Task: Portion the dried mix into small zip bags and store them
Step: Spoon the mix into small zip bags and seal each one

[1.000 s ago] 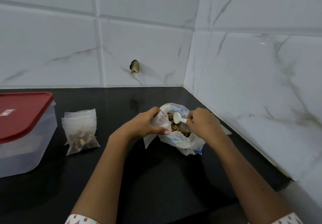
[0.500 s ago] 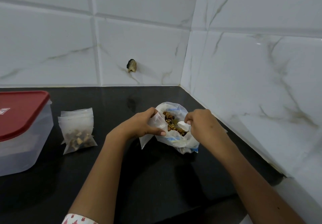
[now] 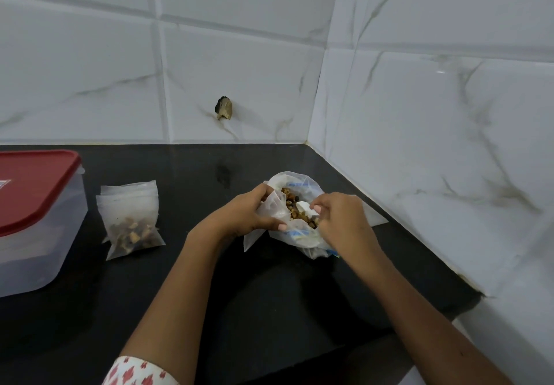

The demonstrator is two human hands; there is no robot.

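Observation:
A large clear bag [image 3: 299,236] of brown dried mix [image 3: 292,205] stands open on the black counter near the right wall. My left hand [image 3: 242,214] grips a small empty zip bag [image 3: 274,208] at the large bag's left rim. My right hand [image 3: 341,220] pinches a white plastic spoon [image 3: 305,207] whose bowl is down in the mix. A filled small zip bag [image 3: 130,220] lies to the left, with more small bags stacked behind it.
A clear plastic box with a red lid [image 3: 33,190] stands at the left edge. White marble tiles close off the back and right side; a chipped hole [image 3: 224,108] marks the back wall. The black counter [image 3: 269,294] ends at a step on the right.
The spoon has gone from above the mix down into the large bag. My left hand keeps its grip on the small bag. The camera shifted slightly.

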